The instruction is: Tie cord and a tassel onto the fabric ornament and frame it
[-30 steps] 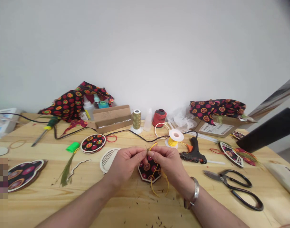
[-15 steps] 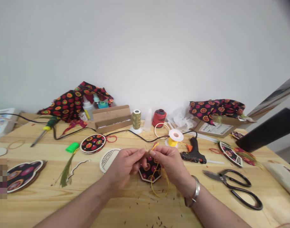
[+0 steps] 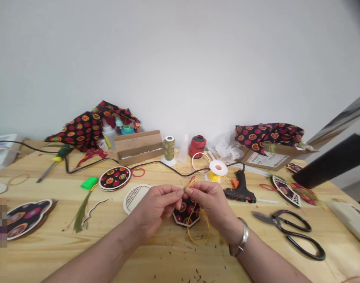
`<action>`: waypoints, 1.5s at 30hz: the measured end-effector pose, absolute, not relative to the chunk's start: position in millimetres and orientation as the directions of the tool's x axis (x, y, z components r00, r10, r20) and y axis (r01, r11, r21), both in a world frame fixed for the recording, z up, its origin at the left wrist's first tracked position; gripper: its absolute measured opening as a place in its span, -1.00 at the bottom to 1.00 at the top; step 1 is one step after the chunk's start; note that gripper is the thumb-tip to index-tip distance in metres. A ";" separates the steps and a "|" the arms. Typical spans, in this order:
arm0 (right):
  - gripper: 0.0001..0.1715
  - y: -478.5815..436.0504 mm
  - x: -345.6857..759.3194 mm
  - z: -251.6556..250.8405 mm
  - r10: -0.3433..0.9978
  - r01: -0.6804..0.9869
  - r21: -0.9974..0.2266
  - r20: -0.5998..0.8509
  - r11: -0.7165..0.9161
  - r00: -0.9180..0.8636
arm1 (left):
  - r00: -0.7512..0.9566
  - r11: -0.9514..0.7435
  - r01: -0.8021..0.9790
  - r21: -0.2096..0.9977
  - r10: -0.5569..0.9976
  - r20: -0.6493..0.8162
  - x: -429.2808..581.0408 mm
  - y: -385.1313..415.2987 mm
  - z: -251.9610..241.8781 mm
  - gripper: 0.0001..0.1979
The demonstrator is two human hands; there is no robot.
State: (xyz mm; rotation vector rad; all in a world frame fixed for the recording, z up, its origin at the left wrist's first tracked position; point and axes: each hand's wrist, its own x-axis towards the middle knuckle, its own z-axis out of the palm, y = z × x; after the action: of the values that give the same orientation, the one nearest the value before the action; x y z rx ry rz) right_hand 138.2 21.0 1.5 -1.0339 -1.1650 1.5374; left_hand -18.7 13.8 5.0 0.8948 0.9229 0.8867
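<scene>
My right hand [image 3: 208, 198] pinches a yellow cord [image 3: 208, 228] between thumb and forefinger; the cord's short end sticks up and a long loop hangs below. Fingertip to fingertip with it, my left hand [image 3: 160, 202] is closed in a pinch. What sits between the left fingers is too small to make out. Beneath both hands lies an octagonal fabric ornament [image 3: 186, 214] with a pale wooden rim, its upper part covered by my fingers. A bit of red cord [image 3: 192, 179] shows just behind the fingertips.
Black-handled scissors [image 3: 286, 226] and a glue gun [image 3: 241, 188] lie to the right. Behind stand a spool of yellow cord [image 3: 217, 169], a gold thread spool [image 3: 169, 151] and a cardboard box [image 3: 138, 147]. A round fabric ornament [image 3: 115, 178] and a green tassel [image 3: 82, 210] lie left.
The two hands' fingertips have shifted slightly, with the left thumb now closer to the right thumb. The yellow cord stays in the right pinch; the ornament stays put.
</scene>
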 end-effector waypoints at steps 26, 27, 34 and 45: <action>-0.70 18.9 134.3 -3.4 0.973 -0.080 -0.989 -0.104 -0.122 -0.206 | 0.141 0.022 0.034 0.999 0.990 -0.026 -18.8 8.8 14.1 -0.74; -0.69 19.3 134.5 -3.0 0.974 -0.070 -0.990 -0.109 -0.125 -0.200 | 0.153 0.024 0.023 0.999 0.988 -0.027 -19.2 8.7 13.6 -0.74; -0.72 19.0 134.4 -0.6 0.983 -0.040 -0.995 -0.084 -0.091 -0.165 | 0.250 0.057 0.013 0.998 0.967 -0.059 -21.0 9.9 11.5 -0.77; -0.85 19.5 135.4 -1.2 0.983 0.039 -0.999 0.027 0.035 -0.182 | 0.301 0.065 -0.017 0.998 0.952 -0.057 -22.3 9.5 11.3 -0.79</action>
State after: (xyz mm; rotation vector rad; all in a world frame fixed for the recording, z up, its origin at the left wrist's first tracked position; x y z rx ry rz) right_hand 135.4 19.5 -1.2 -1.1253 -1.3889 1.2977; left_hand -22.3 9.5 11.3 1.2741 0.9922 0.9520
